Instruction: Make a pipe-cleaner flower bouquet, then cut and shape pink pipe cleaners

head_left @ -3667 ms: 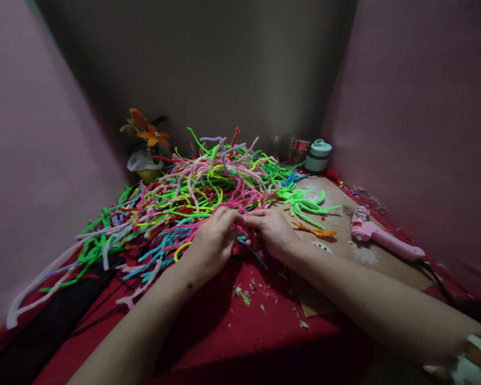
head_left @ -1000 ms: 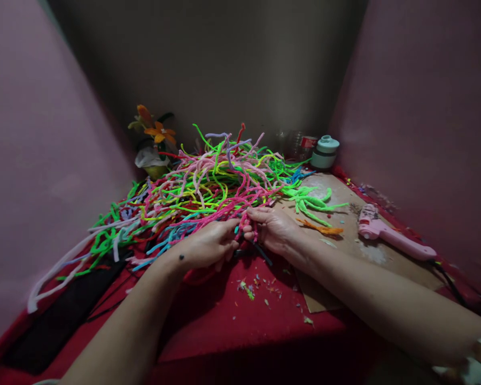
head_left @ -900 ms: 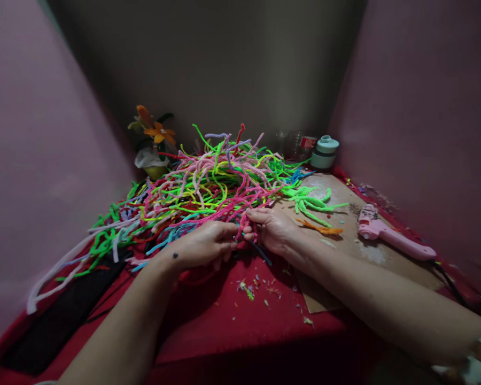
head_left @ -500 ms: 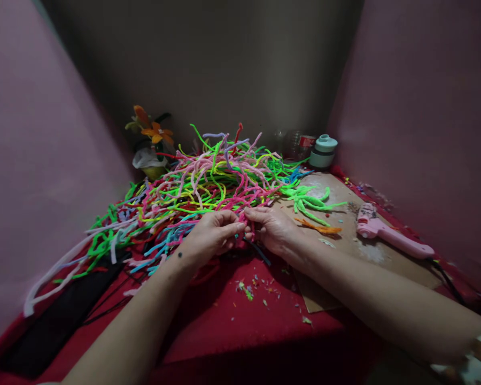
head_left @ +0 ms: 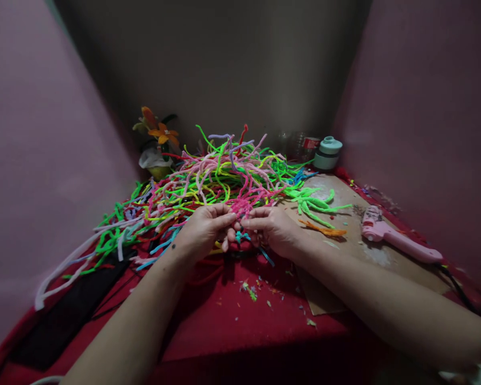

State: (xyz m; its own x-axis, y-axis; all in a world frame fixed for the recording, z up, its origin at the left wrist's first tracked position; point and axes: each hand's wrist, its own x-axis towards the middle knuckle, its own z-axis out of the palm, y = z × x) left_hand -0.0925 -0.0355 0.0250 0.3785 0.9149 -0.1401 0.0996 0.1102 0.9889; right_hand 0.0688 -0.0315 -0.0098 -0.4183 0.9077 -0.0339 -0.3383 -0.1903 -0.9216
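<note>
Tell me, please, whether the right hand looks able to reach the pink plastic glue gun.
Probably yes: nothing tall stands between the glue gun and the right hand, which appears busy holding fuzzy pink stems.

The scene is dim overall, with no lamp in view. The back wall (head_left: 208, 69) sinks into dark grey except for a faint paler vertical band right of centre, while the left wall (head_left: 24, 133) reads lighter than the right wall (head_left: 433, 107). Soft light catches the upper surfaces of the left hand (head_left: 204, 230) and right hand (head_left: 278, 230); shadow pools beneath them on the red cloth (head_left: 232, 331), whose front falls nearly black. The neon strands (head_left: 224, 182) glow most strongly. Fine detail smears around the fingertips and the pink piece (head_left: 241, 207). Wide-angle distortion slants the walls and stretches the forearms toward the lower corners.
</note>
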